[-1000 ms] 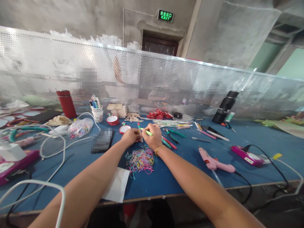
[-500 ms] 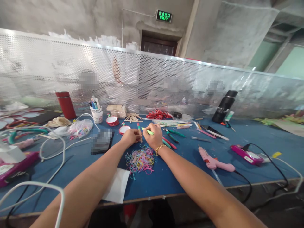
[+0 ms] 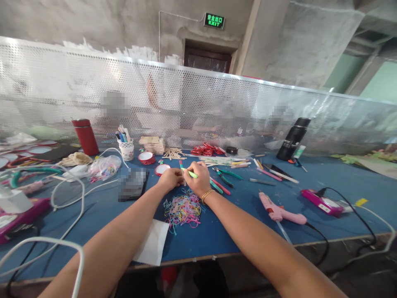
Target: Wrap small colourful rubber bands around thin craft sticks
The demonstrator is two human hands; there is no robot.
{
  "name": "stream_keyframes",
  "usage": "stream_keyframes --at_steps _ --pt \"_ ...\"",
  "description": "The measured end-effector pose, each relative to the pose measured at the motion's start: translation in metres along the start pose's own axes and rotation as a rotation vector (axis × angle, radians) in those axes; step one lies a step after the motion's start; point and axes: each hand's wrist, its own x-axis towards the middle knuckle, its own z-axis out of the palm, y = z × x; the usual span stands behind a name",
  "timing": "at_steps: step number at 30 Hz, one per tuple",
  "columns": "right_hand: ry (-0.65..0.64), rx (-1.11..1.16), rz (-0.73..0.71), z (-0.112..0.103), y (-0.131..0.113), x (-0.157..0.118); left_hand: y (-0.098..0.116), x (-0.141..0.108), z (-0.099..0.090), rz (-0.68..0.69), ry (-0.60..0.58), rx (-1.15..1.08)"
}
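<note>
Stick [image 3: 181, 164] tipped red and green is poking from the pinching left hand [image 3: 170, 179], on the far side of tangled bands [image 3: 182, 210], while the right hand [image 3: 201, 177] is gripping a marker [image 3: 191, 174] that could be straying should that pinch be slipping.

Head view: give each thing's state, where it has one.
Left hand, closed on wooden stick
Right hand, closed on green marker
Wooden stick, upper end coloured
Exit sign, lit
Red flask, upright, lidded
Black flask, upright, lidded
Pliers, handles spread
Coloured cords, heaped
Glue gun, lying, corded
</note>
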Motion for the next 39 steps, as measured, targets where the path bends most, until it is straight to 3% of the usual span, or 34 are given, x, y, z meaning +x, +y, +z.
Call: stream_keyframes --at_steps 14,23,30,39 --pt "0.013 0.006 -0.022 0.001 0.000 0.000 0.000 0.000 -0.001 0.009 -0.013 -0.014" --pt "0.044 -0.014 0.019 -0.002 0.004 0.002 0.012 -0.008 0.002 -0.037 0.015 -0.050" --pt "0.013 0.005 -0.027 0.000 0.000 0.000 0.002 -0.002 0.000 -0.009 0.005 -0.011" --pt "0.037 -0.039 0.028 -0.002 0.002 0.002 0.010 -0.006 0.002 -0.053 0.029 -0.034"
